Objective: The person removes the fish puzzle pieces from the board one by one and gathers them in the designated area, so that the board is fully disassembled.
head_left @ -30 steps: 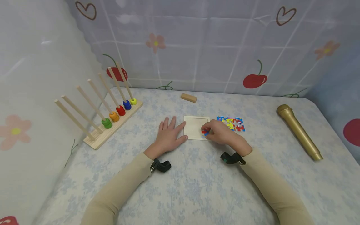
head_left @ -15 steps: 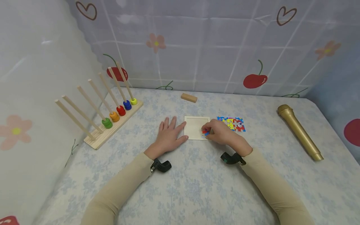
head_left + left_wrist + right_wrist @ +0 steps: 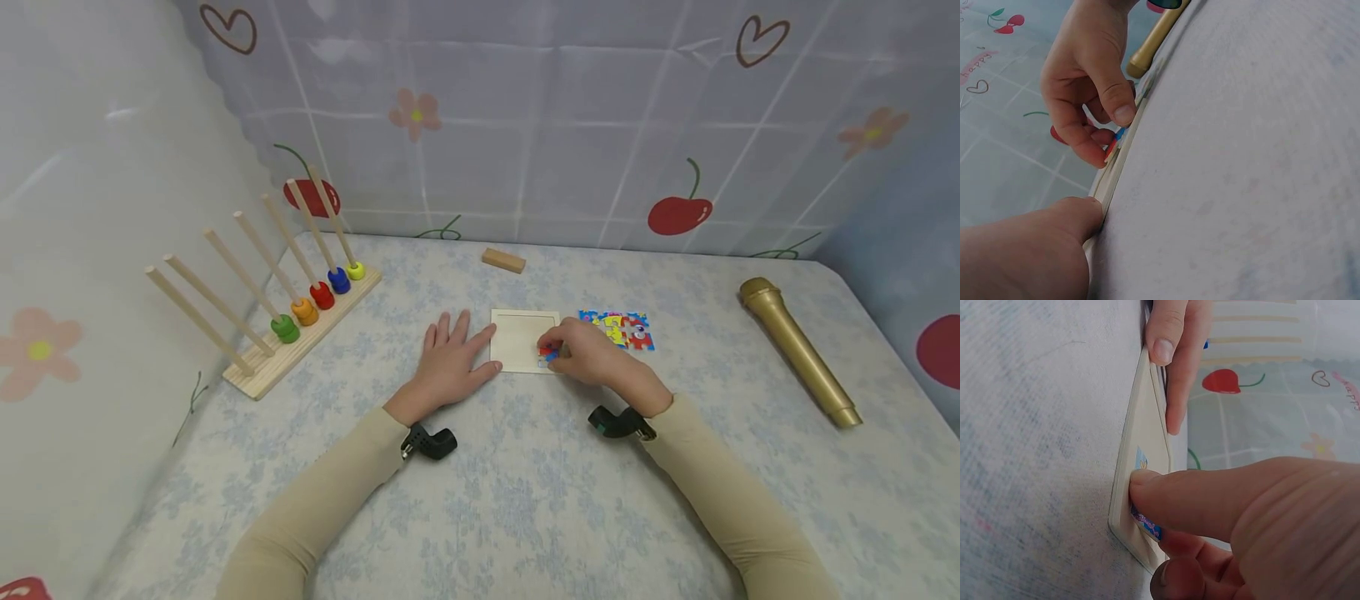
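Observation:
A pale wooden puzzle tray lies flat on the table between both hands. My left hand rests at its left edge, fingers spread, with the thumb and index finger touching the rim. Over the tray's lower right corner, my right hand pinches a red and blue puzzle piece, fingers curled. In the right wrist view the thumb covers part of that puzzle piece, which is down inside the tray. Right of the tray are several joined jigsaw pieces in yellow, red and blue, partly hidden behind the right hand.
At the left stands a wooden counting rack with tall pegs and coloured rings. A small wooden block lies behind the tray. On the right is a gold toy microphone. A printed curtain closes off the back.

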`<state>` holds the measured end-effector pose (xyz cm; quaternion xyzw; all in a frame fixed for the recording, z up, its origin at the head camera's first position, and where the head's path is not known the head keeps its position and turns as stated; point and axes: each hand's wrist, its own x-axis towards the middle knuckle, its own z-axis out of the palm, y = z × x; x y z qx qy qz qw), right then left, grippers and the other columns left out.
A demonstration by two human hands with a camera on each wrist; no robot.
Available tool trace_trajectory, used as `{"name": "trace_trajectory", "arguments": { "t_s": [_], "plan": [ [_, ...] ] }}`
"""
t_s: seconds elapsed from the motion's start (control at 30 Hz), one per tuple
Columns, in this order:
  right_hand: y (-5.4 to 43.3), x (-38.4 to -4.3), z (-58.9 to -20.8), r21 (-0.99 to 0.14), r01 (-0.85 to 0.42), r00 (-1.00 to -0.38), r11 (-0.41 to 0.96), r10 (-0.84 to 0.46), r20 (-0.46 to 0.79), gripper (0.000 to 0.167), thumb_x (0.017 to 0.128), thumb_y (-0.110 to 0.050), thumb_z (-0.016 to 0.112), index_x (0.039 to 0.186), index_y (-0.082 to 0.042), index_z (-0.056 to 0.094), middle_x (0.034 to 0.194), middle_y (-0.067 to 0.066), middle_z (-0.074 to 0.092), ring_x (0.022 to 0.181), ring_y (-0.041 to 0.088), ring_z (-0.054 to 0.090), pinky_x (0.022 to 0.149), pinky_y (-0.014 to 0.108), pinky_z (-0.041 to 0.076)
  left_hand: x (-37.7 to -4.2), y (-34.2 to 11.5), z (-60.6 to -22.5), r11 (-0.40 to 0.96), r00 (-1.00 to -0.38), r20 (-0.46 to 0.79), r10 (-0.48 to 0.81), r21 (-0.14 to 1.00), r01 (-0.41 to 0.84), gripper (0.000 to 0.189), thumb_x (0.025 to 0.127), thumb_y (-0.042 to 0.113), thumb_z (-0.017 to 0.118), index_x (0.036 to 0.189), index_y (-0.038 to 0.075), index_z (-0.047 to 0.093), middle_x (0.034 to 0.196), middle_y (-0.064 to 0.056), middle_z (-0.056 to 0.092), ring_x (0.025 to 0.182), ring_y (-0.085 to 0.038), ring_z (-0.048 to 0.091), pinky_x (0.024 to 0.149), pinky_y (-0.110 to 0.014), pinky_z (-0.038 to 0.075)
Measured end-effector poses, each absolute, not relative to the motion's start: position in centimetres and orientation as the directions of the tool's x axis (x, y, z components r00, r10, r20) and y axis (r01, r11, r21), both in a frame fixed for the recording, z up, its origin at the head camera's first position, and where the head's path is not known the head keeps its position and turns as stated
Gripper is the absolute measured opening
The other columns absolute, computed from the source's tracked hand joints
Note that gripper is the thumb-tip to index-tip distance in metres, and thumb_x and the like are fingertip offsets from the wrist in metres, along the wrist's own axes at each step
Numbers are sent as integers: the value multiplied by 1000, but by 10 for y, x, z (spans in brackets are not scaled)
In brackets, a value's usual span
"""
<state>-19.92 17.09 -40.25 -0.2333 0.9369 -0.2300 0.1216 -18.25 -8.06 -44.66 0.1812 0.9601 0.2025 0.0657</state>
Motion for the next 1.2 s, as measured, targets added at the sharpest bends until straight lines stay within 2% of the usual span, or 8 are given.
{"name": "trace_trajectory", "arguments": {
  "t_s": [0.47,0.73,1.1,1.2],
  "plan": [
    [171,-197,-402,-491,-382,-873,783,-481,-87,25,83,-3,79,107,-4,73,97,13,62,81,21,52,70,30,44,-182,-80,-447,849,-924,-50,378,416,325,64,102,51,52,159,25,38,170,-23,15,157,-50,1,124,-65,6],
    [170,-197,-403,-524,-364,-865,770,-489,-118,25,84,-2,78,106,-6,67,96,10,67,75,19,55,71,30,50,-182,-80,-448,853,-926,-57,372,415,317,65,102,52,52,160,26,37,171,-22,14,158,-49,0,125,-64,6],
    [169,-199,-402,-532,-376,-857,758,-503,-111,24,85,-1,77,106,-7,66,97,11,68,77,20,56,73,31,51,-183,-81,-449,852,-926,-57,373,416,318,65,102,52,51,160,26,36,171,-21,13,158,-49,0,125,-64,5],
    [170,-199,-401,-546,-375,-854,749,-508,-110,21,86,0,73,105,-7,66,97,11,68,78,21,57,73,32,50,-184,-81,-449,854,-926,-58,373,411,318,65,102,53,51,160,27,36,171,-21,13,158,-48,0,125,-64,5]
  ]
}}
